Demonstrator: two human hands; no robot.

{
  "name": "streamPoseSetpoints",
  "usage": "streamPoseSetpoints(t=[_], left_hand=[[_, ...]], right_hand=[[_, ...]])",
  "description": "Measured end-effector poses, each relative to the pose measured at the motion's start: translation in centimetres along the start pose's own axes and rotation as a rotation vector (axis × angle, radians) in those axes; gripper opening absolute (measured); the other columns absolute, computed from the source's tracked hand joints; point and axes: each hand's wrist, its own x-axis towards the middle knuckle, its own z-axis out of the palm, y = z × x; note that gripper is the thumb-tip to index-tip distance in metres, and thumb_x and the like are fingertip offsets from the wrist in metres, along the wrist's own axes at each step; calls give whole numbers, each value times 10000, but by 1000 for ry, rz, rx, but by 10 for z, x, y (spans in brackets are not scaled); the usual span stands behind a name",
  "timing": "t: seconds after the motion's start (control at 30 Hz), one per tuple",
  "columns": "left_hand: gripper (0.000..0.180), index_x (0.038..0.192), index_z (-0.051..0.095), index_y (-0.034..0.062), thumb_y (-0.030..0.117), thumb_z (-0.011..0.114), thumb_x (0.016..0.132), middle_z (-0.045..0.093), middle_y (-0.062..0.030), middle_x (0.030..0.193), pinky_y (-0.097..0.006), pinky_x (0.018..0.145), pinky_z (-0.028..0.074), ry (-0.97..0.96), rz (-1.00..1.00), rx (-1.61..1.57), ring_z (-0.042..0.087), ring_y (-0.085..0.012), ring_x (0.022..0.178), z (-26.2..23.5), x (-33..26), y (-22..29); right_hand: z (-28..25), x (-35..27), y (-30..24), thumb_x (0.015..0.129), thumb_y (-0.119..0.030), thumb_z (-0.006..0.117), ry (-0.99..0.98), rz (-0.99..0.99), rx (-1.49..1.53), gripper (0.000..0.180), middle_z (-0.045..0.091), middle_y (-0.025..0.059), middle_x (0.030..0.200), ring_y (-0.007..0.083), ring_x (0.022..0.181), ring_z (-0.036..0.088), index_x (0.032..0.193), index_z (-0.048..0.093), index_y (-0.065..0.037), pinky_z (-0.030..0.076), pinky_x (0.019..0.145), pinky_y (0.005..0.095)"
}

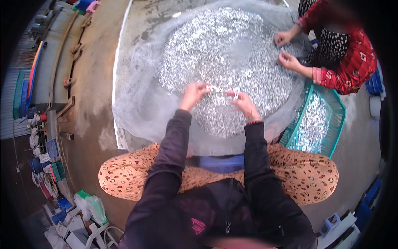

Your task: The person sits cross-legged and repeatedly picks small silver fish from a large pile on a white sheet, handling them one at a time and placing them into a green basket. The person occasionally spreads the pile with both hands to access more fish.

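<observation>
A broad heap of small silvery-white fish is spread over a pale, see-through net in front of me. My left hand is over the near part of the heap, thumb and fingers pinched on a whitish small fish. Just to its right, my right hand has its fingers drawn together by another white piece, which looks like a small fish too. The fingertips of both hands point toward each other, a short gap apart.
At the right, a green plastic basket holds more small fish. Across the heap a person in a red sleeve has both hands over its far right edge. A blue low seat shows between my legs. Crates and clutter stand at lower left.
</observation>
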Motion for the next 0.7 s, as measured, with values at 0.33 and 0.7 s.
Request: streamPoseSetpoints(t=[0.33,0.7], left_hand=[[295,1055,614,20,156,701,808,645,-25,879,-229,647,494,-286,-186,-534,581,-84,742,-9,-6,23],[307,1034,504,28,-67,417,755,545,-48,878,-239,596,440,-381,-190,-1182,518,-111,734,-15,-10,-7]], right_hand=[[18,12,0,902,-349,520,-9,47,160,472,605,144,1105,204,928,597,1155,563,48,509,762,308],[-6,12,16,802,-17,555,144,-233,456,286,614,67,865,108,701,565,1081,599,28,456,609,206]])
